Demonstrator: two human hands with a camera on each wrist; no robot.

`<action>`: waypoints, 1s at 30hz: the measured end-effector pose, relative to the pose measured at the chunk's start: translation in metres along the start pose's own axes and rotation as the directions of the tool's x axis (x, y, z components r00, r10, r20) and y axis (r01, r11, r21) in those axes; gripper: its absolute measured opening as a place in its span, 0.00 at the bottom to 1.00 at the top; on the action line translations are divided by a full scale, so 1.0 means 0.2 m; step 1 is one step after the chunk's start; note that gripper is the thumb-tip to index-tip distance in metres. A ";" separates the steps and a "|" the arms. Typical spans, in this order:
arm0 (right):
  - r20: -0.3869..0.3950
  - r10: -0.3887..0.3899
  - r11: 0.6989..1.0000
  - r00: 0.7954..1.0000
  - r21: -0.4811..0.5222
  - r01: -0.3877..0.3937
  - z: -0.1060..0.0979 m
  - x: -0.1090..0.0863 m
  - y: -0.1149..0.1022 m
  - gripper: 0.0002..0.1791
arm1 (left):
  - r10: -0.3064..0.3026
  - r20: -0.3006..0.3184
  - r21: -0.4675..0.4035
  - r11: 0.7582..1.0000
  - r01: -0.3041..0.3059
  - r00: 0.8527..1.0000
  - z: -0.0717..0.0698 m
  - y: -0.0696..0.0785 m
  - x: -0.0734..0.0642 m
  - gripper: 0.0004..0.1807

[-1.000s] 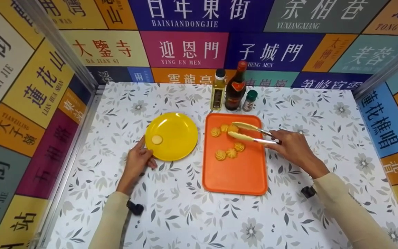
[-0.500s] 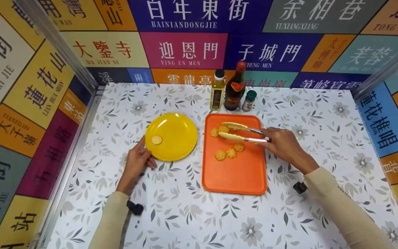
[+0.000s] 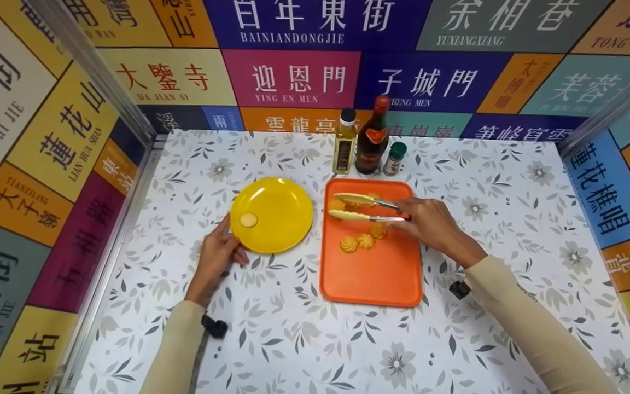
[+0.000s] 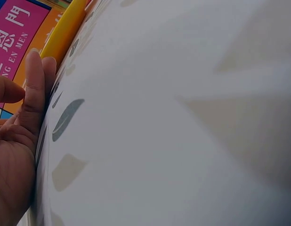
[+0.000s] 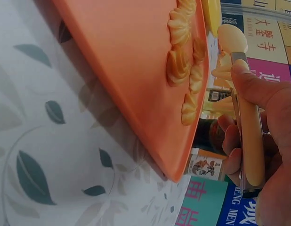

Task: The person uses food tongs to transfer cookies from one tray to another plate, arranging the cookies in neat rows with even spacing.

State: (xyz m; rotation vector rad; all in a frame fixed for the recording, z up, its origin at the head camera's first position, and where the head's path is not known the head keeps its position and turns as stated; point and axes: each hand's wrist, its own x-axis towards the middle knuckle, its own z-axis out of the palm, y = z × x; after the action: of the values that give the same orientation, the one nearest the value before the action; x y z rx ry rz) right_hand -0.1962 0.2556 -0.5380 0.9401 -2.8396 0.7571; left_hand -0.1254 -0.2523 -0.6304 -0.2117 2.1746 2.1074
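My right hand (image 3: 430, 219) grips a pair of tongs (image 3: 367, 218) with cream tips, held over the back part of an orange tray (image 3: 369, 279). Between the tips sits a piped butter cookie (image 5: 224, 61), lifted above the tray in the right wrist view. Several more swirled cookies (image 3: 366, 241) lie on the tray in two short rows; the tongs partly hide the back row. My left hand (image 3: 217, 254) rests on the table, fingertips at the left rim of a yellow plate (image 3: 279, 230). One round pale cookie (image 3: 248, 220) lies near that side of the plate.
Behind the tray stand an oil bottle (image 3: 344, 142) with a black cap, a dark sauce bottle (image 3: 373, 139) with a red cap and a small green-capped jar (image 3: 395, 158). Printed panels (image 3: 293, 76) wall in the back and sides of the floral-patterned table (image 3: 271, 339).
My right hand has moved left across the tray, carrying the tongs with the cookie between their tips. My left hand and the plate stay where they were.
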 end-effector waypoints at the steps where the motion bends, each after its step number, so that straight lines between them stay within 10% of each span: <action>1: 0.003 -0.003 1.000 1.000 -0.001 0.003 0.00 0.01 -0.01 0.18 | 0.000 -0.001 0.000 1.000 0.000 1.000 0.00 0.00 0.00 0.39; 30: 0.060 -0.066 0.998 0.996 0.017 0.066 0.14 0.19 -0.21 0.28 | 0.002 -0.005 -0.027 1.000 -0.002 1.000 0.00 0.00 0.00 0.40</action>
State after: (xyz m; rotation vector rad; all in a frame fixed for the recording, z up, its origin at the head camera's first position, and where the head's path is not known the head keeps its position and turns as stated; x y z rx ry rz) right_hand -0.2006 0.1927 -0.5363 1.0710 -2.8413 0.7564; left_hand -0.1252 -0.2516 -0.6301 -0.2169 2.1510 2.1402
